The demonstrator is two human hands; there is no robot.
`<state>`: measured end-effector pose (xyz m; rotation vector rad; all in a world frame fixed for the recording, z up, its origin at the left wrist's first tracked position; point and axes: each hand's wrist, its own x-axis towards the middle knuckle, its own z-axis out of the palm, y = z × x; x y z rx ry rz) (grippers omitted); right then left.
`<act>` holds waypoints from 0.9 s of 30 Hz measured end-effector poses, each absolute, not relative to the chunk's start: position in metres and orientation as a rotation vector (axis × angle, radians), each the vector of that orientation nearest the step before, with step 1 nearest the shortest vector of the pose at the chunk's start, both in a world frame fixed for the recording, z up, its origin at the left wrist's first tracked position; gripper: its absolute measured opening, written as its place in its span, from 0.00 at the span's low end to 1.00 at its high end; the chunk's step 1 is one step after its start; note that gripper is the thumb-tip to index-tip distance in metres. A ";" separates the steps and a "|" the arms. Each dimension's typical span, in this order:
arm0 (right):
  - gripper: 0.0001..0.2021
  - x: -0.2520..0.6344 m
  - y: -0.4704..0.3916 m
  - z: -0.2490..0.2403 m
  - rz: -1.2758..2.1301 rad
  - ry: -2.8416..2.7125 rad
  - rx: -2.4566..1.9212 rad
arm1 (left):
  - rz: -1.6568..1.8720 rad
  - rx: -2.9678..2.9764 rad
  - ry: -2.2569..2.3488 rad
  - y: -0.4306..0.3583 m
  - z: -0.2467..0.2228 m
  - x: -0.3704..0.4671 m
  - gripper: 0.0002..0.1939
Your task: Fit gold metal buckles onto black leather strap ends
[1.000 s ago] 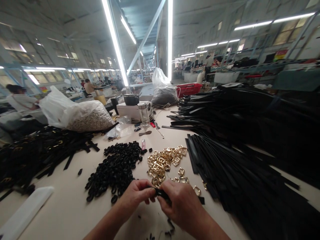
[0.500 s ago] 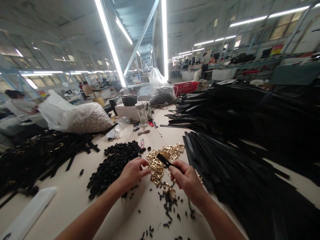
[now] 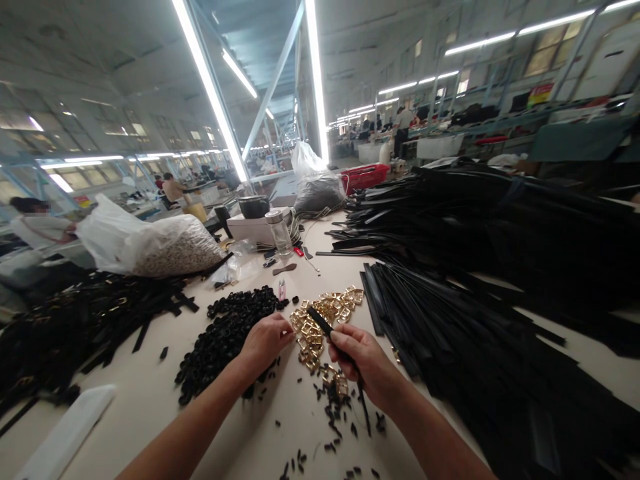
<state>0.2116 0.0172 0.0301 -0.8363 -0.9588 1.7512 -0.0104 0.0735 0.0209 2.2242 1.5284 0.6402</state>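
Observation:
My right hand [image 3: 363, 360] is closed round a black strap [image 3: 320, 321]. One end of the strap points up and left over the gold buckles, and its tail hangs below the palm. At the left edge of the heap of gold buckles [image 3: 330, 308], my left hand [image 3: 265, 343] has its thumb and fingertips pinched together. Whatever lies between those fingertips is too small to make out. Just left of this hand lies a pile of small black loops [image 3: 215, 353]. Little black bits [image 3: 333, 413] are scattered on the table below the buckles.
Long black straps [image 3: 415, 320] cover the right side. Finished-looking straps with gold parts [image 3: 100, 313] lie at left, beside a plastic bag [image 3: 170, 243]. Behind are a glass jar [image 3: 280, 233], pink snips [image 3: 282, 289] and a red basket [image 3: 365, 177]. A white bar [image 3: 70, 433] lies front left.
My left thumb and fingers have come together from slightly apart. My right hand has turned a little, and more of the strap's tail shows below it. The view has shifted slightly.

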 end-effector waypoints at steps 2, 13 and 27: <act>0.17 0.212 0.018 0.028 1.727 -0.969 -0.851 | 0.667 2.218 1.555 0.070 0.019 -0.012 0.09; 0.11 0.209 0.014 0.030 1.166 -1.458 -1.165 | 1.028 1.129 1.244 0.037 0.054 -0.009 0.13; 0.10 0.207 0.010 0.034 1.226 -1.428 -1.131 | 1.165 0.781 1.034 0.019 0.061 0.008 0.12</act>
